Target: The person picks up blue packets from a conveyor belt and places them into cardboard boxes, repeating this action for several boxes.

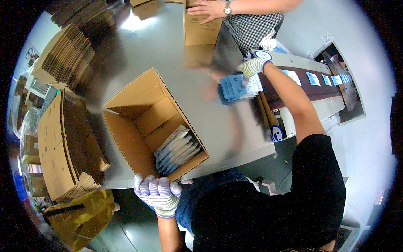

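Two gloved hands work at a grey table [168, 46]. At lower centre, the left hand [157, 194] curls over the near edge of an open cardboard box [138, 122], where blue-and-white packets [176, 151] stand in the lower right corner. Right of centre, the right hand [252, 67] grasps a stack of blue packets [237, 86]. More packets [325, 79] lie along a dark conveyor [310, 88] at upper right. Flattened cartons [63, 138] pile at left.
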The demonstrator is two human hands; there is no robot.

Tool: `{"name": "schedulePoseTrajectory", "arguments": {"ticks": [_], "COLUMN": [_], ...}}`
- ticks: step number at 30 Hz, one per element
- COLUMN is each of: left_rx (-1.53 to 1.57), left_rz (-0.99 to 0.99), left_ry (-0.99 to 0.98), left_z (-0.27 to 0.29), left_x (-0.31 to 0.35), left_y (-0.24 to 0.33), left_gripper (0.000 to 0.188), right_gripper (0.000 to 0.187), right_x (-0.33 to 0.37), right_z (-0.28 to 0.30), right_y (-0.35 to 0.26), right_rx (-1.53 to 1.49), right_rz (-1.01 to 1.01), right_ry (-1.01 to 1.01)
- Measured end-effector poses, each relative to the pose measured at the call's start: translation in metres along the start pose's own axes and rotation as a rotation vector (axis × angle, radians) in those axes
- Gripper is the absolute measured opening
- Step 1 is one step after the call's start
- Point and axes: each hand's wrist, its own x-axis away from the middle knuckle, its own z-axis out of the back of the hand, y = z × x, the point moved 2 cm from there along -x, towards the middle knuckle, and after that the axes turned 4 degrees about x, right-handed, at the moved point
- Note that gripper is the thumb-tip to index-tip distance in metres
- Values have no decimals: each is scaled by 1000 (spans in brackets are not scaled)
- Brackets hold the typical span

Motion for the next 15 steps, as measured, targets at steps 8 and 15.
{"name": "schedulePoseTrajectory", "arguments": {"ticks": [8,15], "left_rx": [-23,57], "left_rz": [9,-24], "left_ry": [-21,-9], "left_z": [6,5], "left_x": [7,0], "left_y": [-3,-3], "left_gripper": [14,15], "right_gripper": [58,83], "right_x": [-31,-11], "right_z": [187,272], "right_y": [3,-36], "right_rx": [-1077,-1576], "right_rz": [-871,-883], "right_ry": [157,175]}}
